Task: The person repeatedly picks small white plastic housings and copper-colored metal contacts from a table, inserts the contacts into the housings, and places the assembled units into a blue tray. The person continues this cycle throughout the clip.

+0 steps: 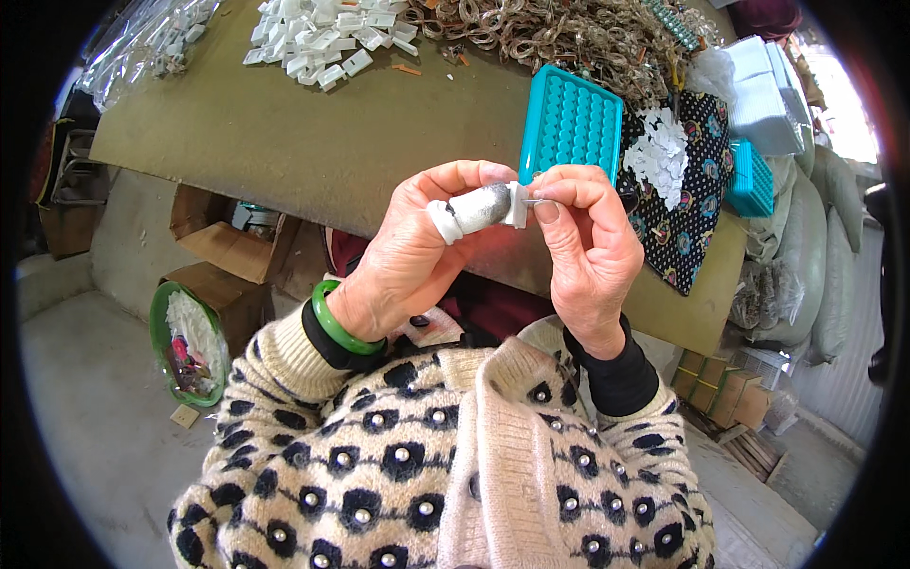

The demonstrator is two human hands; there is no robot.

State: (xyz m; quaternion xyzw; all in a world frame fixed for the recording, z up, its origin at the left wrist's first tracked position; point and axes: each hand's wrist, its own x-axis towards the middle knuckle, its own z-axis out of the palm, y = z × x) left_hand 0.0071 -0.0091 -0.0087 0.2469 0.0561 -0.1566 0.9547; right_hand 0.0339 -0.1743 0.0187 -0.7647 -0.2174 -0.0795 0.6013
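My left hand (408, 228) is closed, pinching a small white plastic piece (517, 206) between forefinger and thumb. A white cover with a rolled rim and grey smudges (479, 207) appears to sheathe that thumb. My right hand (592, 242) faces it from the right, thumb and forefinger closed on a thin metal pin or wire (534, 201). The pin's tip meets the plastic piece; whether it has entered cannot be made out. Both hands are raised over the table's near edge. Just beyond the right fingers lies a teal tray with rows of round hollows (574, 123).
On the olive table (313, 142) are a pile of white plastic pieces (327, 38), a heap of clear looped cords (569, 38), and white flakes (659, 156) on a dark patterned cloth (697, 142). Cardboard boxes (227, 247) and a green basin (161, 346) are at lower left; sacks (806, 247) stand right.
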